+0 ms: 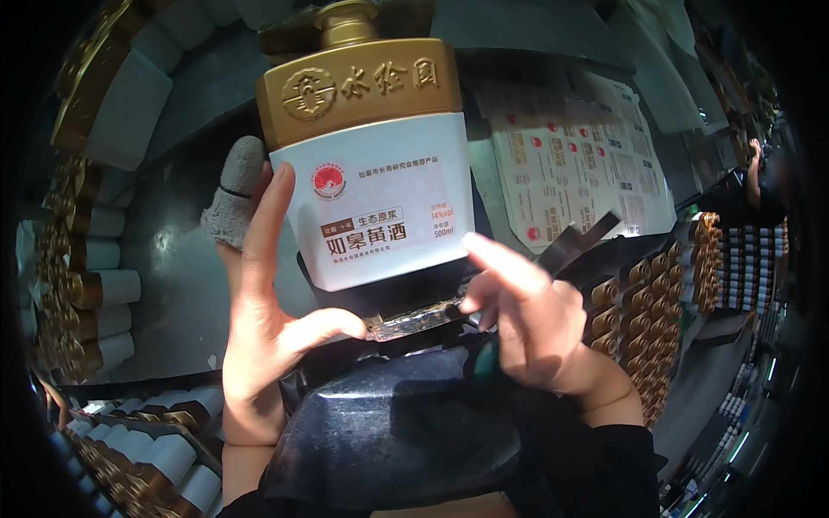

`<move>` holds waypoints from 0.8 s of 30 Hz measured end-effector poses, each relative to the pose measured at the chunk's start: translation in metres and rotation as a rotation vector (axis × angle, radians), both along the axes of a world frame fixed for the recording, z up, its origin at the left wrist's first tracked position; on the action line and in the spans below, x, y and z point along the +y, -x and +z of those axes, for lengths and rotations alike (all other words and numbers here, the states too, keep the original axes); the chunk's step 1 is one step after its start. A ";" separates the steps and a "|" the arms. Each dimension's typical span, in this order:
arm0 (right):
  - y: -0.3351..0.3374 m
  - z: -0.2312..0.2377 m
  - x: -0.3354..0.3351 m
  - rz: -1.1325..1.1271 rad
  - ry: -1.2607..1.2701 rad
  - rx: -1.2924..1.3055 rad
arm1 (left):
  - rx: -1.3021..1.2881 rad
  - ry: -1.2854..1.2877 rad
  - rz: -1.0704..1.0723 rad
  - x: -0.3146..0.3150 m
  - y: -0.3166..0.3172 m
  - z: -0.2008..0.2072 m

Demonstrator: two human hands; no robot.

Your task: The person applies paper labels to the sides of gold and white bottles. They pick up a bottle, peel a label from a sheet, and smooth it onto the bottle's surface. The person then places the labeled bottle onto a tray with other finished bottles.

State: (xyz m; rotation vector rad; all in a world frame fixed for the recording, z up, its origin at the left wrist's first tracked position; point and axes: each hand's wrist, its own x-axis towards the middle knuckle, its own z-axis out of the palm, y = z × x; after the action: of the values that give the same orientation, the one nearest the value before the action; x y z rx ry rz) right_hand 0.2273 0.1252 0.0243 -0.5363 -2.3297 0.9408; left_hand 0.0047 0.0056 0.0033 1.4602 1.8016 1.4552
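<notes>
A flat flask-shaped bottle (380, 207), white with an embossed gold shoulder and gold neck, lies tilted in front of me. Clear-looking labels with printing and a red round emblem sit on its white face. My left hand (268, 276) is open beside the bottle's left edge, its thumb stretched out below the base. A grey cloth cover with a dark band wraps one of its fingers. My right hand (540, 324) has its index finger at the bottle's lower right corner. Its other fingers are curled around a dark flat strip-like tool (579, 246), partly hidden by the hand.
Printed label sheets (570, 164) lie right of the bottle on the grey worktop (181, 285). White and gold bottles (112, 293) line the left side. More gold-topped bottles (643, 311) are massed at right. A person (764, 181) is at the far right.
</notes>
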 end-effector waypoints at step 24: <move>0.012 -0.037 -0.038 0.151 0.013 -0.183 | 0.991 0.104 -0.098 0.050 0.010 0.037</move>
State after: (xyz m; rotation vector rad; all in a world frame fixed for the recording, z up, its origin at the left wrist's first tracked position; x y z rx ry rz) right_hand 0.2154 0.0875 -0.0125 -0.4745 -2.5587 1.0140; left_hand -0.0054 0.0552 0.0407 2.4049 2.1938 0.5529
